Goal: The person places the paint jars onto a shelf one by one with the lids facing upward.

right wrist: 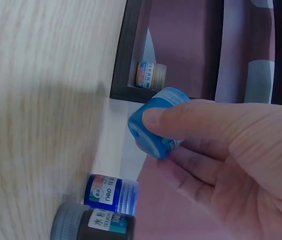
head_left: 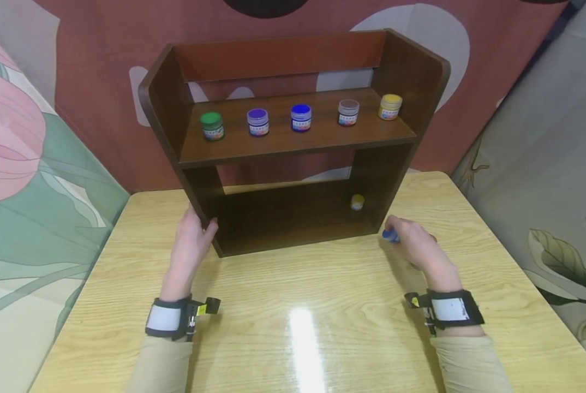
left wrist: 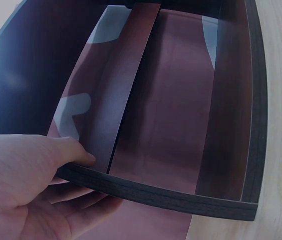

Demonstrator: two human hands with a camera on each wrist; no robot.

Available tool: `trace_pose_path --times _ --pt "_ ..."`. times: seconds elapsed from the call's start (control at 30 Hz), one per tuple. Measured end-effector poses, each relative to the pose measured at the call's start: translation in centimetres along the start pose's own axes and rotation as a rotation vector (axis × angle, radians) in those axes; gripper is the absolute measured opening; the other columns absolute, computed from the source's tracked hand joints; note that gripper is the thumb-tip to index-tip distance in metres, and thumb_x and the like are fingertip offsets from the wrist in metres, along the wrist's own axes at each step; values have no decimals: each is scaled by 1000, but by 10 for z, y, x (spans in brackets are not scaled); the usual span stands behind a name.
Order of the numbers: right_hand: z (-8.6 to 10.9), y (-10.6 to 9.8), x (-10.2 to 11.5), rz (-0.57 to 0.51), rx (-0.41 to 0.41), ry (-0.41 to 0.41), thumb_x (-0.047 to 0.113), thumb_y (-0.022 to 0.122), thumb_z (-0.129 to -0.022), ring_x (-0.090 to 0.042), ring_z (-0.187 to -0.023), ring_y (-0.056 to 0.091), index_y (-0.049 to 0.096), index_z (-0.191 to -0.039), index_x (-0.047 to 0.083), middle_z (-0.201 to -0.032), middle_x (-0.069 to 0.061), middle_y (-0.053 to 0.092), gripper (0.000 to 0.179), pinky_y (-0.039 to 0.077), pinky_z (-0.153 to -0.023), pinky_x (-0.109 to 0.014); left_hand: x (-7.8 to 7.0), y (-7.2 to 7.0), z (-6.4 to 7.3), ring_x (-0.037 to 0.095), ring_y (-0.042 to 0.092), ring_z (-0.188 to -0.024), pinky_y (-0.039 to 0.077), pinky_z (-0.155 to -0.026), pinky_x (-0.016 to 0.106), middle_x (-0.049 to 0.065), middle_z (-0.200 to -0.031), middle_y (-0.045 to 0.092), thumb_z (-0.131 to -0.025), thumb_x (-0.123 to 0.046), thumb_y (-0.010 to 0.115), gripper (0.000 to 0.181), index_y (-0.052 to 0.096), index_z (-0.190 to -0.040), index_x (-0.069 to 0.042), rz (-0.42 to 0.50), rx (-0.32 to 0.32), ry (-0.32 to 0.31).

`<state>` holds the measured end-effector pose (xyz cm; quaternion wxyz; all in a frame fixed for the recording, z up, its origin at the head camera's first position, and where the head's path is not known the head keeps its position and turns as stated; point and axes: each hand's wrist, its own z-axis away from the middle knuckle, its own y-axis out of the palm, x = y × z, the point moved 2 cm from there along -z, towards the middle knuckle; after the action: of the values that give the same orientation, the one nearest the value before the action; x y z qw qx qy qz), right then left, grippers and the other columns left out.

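Observation:
My left hand [head_left: 191, 240] grips the left side panel of a dark brown two-tier shelf [head_left: 298, 150], thumb on the inner side and fingers around the outside. At the shelf's lower right corner, my right hand [head_left: 416, 244] pinches a light blue paint jar [right wrist: 155, 125] between thumb and fingers. The jar is tilted and sits just outside the right side panel. Close by in the right wrist view stand a dark blue paint jar [right wrist: 112, 194] and a black paint jar [right wrist: 93, 224], both mostly hidden by my hand in the head view.
Along the upper tier stand a green jar [head_left: 212, 126], a purple jar [head_left: 258, 122], a blue jar [head_left: 300, 118], a dark jar [head_left: 348, 112] and a yellow jar [head_left: 390, 107]. Another yellow jar [head_left: 357, 202] is on the lower tier. Patterned cloth hangs behind the wooden table [head_left: 253, 305].

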<state>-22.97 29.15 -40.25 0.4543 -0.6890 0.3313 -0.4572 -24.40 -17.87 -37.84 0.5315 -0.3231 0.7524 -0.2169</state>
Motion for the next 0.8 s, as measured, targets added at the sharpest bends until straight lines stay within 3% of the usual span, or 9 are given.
trace_pose_path --times 0.23,0.43,0.8 --pt "-3 7 -3 -34 38 -11 -14 74 -82 -50 -103 64 60 -121 -8 -113 -30 65 43 53 -87 -60 -1 0 0 49 60 -111 52 -91 60 33 -121 57 -98 -2 61 38 45 -130 10 9 4 -3" --pt "-3 12 -5 -17 30 -17 -4 81 -81 -44 -91 65 69 -109 -6 -101 -23 62 30 56 -81 -57 -1 0 0 49 60 -111 52 -91 60 33 -121 57 -97 -1 62 39 45 -131 10 6 3 -3" --pt "-5 19 -7 28 108 68 13 85 -82 -42 -91 65 70 -101 0 -96 -19 65 28 56 -79 -57 -1 0 -1 49 59 -114 50 -94 61 33 -124 57 -97 -2 62 40 44 -132 9 -6 -1 9"
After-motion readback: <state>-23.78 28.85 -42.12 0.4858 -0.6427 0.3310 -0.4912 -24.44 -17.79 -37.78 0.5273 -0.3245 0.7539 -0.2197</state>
